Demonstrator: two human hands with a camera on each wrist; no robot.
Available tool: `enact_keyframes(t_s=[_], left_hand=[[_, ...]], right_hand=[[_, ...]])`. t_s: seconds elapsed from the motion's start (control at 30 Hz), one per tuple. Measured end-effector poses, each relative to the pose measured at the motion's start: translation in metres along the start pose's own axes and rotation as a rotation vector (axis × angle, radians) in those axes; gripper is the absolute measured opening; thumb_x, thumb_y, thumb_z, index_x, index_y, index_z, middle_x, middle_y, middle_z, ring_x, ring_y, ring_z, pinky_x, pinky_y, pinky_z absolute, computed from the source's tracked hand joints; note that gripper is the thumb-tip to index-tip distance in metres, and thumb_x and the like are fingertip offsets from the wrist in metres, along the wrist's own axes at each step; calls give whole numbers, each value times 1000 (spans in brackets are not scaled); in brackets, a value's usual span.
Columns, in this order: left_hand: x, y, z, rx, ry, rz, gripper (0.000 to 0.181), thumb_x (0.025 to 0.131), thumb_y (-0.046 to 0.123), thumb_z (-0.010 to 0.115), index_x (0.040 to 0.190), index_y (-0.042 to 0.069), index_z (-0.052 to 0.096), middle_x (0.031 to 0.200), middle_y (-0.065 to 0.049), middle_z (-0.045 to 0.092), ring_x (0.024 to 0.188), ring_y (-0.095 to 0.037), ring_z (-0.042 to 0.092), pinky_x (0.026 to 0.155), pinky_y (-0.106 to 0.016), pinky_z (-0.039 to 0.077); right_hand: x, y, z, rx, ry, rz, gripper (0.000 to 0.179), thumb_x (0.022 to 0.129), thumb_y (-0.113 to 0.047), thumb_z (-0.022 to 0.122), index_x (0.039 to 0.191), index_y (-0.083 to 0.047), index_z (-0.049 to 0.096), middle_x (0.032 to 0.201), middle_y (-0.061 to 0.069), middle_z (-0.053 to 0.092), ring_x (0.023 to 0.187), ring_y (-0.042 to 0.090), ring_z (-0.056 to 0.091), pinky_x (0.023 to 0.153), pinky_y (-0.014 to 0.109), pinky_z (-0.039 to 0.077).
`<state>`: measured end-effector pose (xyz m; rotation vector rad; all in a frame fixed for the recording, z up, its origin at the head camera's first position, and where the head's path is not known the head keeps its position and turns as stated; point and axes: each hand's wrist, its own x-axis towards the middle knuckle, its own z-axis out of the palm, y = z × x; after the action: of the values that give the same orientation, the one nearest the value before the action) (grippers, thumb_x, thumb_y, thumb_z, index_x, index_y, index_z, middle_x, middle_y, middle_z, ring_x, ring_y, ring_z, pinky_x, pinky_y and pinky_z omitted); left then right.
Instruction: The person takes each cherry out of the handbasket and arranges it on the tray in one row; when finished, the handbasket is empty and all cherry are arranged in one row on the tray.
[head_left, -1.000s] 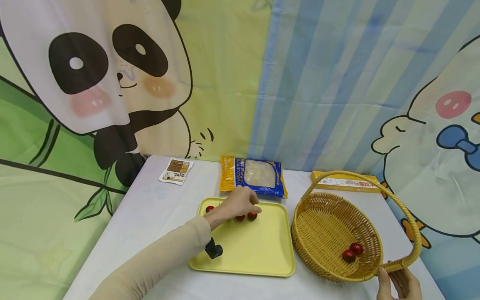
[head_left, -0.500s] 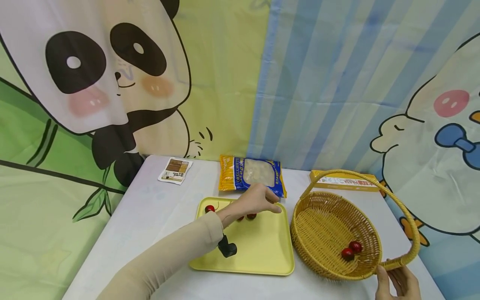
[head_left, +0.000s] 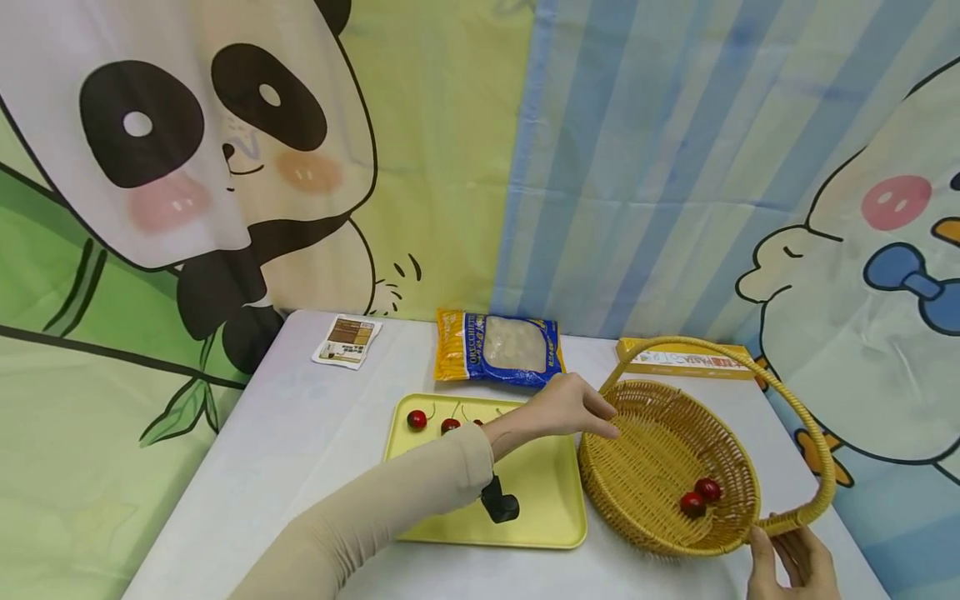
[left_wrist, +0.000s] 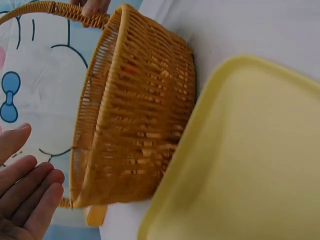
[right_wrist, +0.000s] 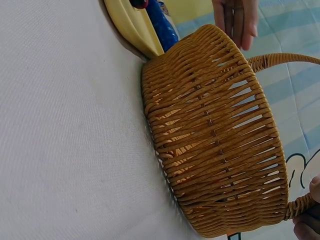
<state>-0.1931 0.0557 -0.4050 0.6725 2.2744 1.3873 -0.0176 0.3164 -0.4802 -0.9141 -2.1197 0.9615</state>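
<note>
My left hand (head_left: pixel 568 406) is over the right edge of the yellow tray (head_left: pixel 532 517), its fingertips reaching the near-left rim of the wicker basket (head_left: pixel 637 467). In the left wrist view the fingers (left_wrist: pixel 37 187) are extended, the thumb apart, and nothing shows between them. Two red cherries (head_left: pixel 693 504) lie in the basket. On the tray, more cherries (head_left: pixel 417 419) with stems sit along the back, partly hidden by my left forearm. My right hand (head_left: pixel 795 562) grips the base of the basket's handle (head_left: pixel 813 500) between thumb and fingers.
Behind the tray lies a blue and yellow pasta bag (head_left: pixel 502 346). An orange pasta box (head_left: pixel 690 361) is behind the basket, and a small white packet (head_left: pixel 347 342) lies at the back left. The arched handle rises over the basket.
My left hand has moved right, from above the cherries on the tray to the basket's edge. The right hand keeps its grip on the basket handle, and the two cherries inside stay put.
</note>
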Motion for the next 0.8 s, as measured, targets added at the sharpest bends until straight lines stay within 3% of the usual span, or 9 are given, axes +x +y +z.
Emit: enact_keyframes(t_s=[0.2, 0.37, 0.6, 0.8], left_hand=[[15, 11, 22, -17, -21, 2, 22, 85, 31, 89, 105, 24, 85, 101, 15, 80, 95, 0, 69, 81, -22, 57], [25, 17, 39, -84, -32, -40, 17, 84, 30, 90, 100, 26, 86, 103, 17, 78, 100, -1, 67, 86, -24, 57], [33, 25, 58, -247, -60, -132, 13, 84, 23, 90, 95, 19, 86, 102, 10, 77, 80, -6, 72, 80, -28, 60], [39, 30, 73, -270, -52, -205, 9, 83, 19, 90, 90, 15, 86, 89, 4, 78, 71, -11, 73, 77, -29, 61]], right_hand=[[-1, -1, -2, -23, -15, 24, 51, 110, -18, 52, 159, -8, 41, 150, 27, 54, 142, 43, 52, 121, 41, 41], [-2, -2, -3, -16, -17, 9, 51, 110, -18, 51, 159, -6, 41, 149, 28, 54, 142, 44, 51, 121, 39, 40], [-1, -5, -3, -13, -11, -5, 51, 109, -17, 52, 158, -6, 42, 147, 29, 55, 140, 45, 53, 121, 39, 41], [-1, -5, -2, -8, -1, -14, 50, 109, -16, 54, 157, -6, 44, 145, 28, 57, 140, 42, 54, 120, 38, 42]])
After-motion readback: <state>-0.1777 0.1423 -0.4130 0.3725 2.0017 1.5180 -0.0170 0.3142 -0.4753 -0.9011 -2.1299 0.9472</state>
